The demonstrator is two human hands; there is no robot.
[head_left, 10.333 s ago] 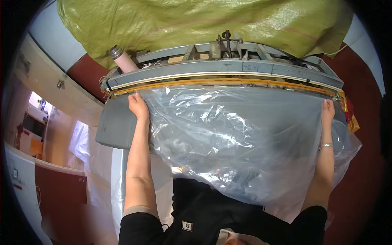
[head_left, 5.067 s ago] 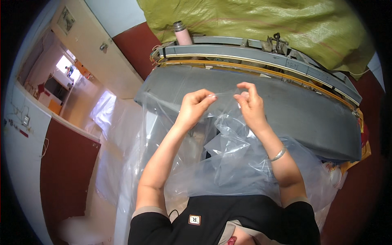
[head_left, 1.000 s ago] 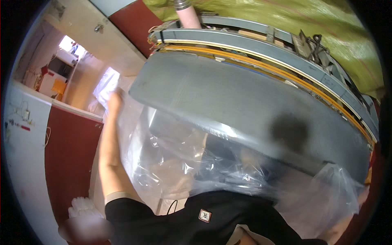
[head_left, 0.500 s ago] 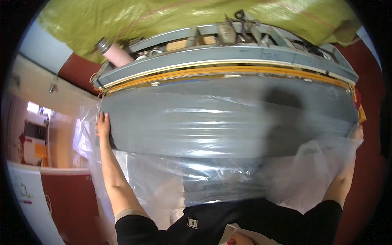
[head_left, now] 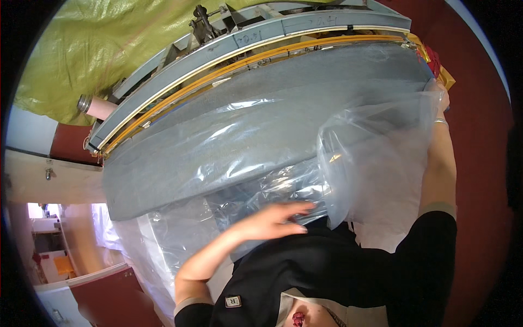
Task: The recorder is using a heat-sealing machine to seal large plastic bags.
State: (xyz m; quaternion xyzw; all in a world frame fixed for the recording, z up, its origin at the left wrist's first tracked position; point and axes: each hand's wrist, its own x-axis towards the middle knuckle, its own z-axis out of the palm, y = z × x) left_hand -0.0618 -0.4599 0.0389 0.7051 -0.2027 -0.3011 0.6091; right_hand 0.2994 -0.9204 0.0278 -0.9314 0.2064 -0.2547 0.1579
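A clear plastic film [head_left: 376, 133] drapes over a long, padded-looking grey surface [head_left: 239, 139] and bunches up on the right. My right hand [head_left: 441, 97] is at the far right end of the grey surface, its fingers closed at the film's edge and partly hidden. Close to my body, my left hand [head_left: 278, 219] hovers by the loose folds with fingers and thumb apart, holding nothing. Over the front edge, more of the film hangs in shiny creases.
Behind the grey surface runs a grey metal frame [head_left: 261, 34] with an orange strip [head_left: 229, 64]. A dark metal clamp-like fitting [head_left: 202, 26] stands on it. A pink bottle [head_left: 101, 108] is at its left end, and a yellow-green sheet [head_left: 81, 60] lies behind.
My left hand has left the left end of the film and swung in front of my body. My right hand stays at the right end. The whole view has turned and shifted right.
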